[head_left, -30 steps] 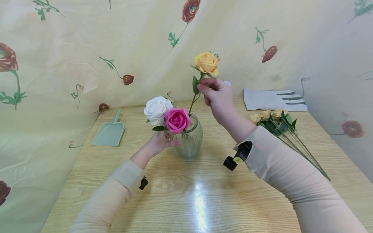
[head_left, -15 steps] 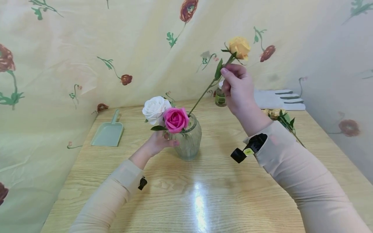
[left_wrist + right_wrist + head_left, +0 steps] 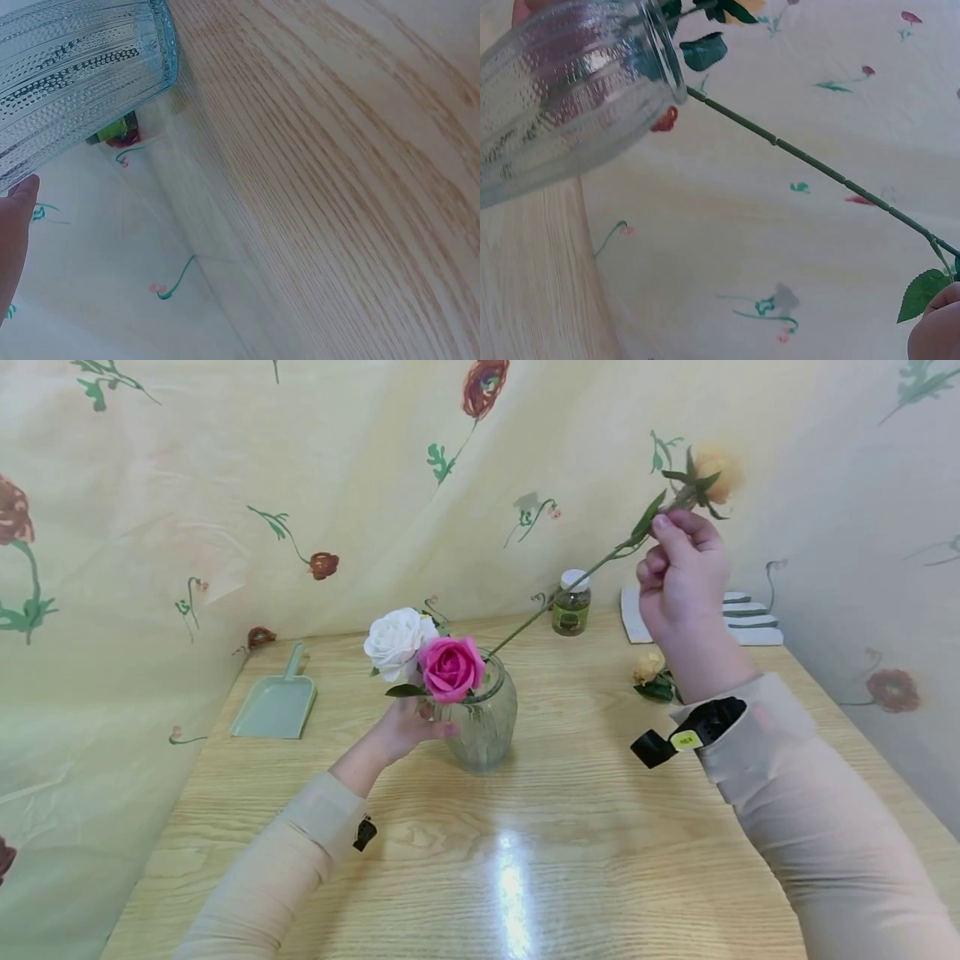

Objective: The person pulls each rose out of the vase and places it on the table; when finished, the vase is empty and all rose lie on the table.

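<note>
A ribbed clear glass vase (image 3: 483, 727) stands mid-table, with a white rose (image 3: 400, 643) and a pink rose (image 3: 453, 668) leaning out to its left. My left hand (image 3: 401, 727) grips the vase's left side, thumb in front, its other fingers mostly hidden under the blooms. High at the right, my right hand (image 3: 690, 568) pinches the stem of a yellow rose (image 3: 716, 477) just below the blurred bloom. That stem (image 3: 810, 159) slants down to the vase mouth in the right wrist view. The left wrist view shows the vase's ribbed wall (image 3: 75, 75).
A pale green dustpan (image 3: 276, 706) lies on the left. Behind, against the patterned cloth, stands a small white-capped jar (image 3: 572, 606). A pale work glove (image 3: 750, 622) and another yellow rose (image 3: 651, 672) lie on the right, partly behind the right arm.
My right hand has moved right and up with the yellow rose, tilting its stem over to the right. The jar has come into full view. My left hand stays on the vase.
</note>
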Tool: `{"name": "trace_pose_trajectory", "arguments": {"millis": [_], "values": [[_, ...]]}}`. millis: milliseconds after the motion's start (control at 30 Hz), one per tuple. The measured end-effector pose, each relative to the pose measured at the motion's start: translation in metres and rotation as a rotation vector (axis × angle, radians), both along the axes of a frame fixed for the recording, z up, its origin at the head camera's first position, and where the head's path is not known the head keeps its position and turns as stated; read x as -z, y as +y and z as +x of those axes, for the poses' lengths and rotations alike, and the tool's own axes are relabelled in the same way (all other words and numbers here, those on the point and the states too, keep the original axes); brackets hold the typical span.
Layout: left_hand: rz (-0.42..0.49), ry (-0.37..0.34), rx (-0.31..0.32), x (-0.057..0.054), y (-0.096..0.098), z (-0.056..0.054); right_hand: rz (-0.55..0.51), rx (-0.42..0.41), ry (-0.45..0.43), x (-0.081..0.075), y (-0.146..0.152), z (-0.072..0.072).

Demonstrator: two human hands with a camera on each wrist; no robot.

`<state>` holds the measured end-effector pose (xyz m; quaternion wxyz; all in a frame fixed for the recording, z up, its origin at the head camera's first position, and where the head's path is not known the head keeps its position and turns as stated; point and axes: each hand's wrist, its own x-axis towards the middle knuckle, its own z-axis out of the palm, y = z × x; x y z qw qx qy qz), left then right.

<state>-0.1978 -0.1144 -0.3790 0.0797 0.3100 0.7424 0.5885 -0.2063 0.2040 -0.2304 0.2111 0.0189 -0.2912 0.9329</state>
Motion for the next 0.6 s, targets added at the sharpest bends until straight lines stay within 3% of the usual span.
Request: {"name": "trace_pose_trajectory", "arguments": {"millis": [333,467,600], "values": [[-0.018,-0.016,-0.018,0.0,-0.001,0.001,-0.012,0.049,-0.082,0.011,0.039,-0.001],[-0.013,-0.019,-0.013,0.0,-0.002,0.001,0.056,0.06,-0.135,0.023,0.053,0.0],[-0.007,-0.021,-0.011,-0.001,-0.001,0.0,0.191,0.048,-0.185,0.037,0.066,0.0]]}}
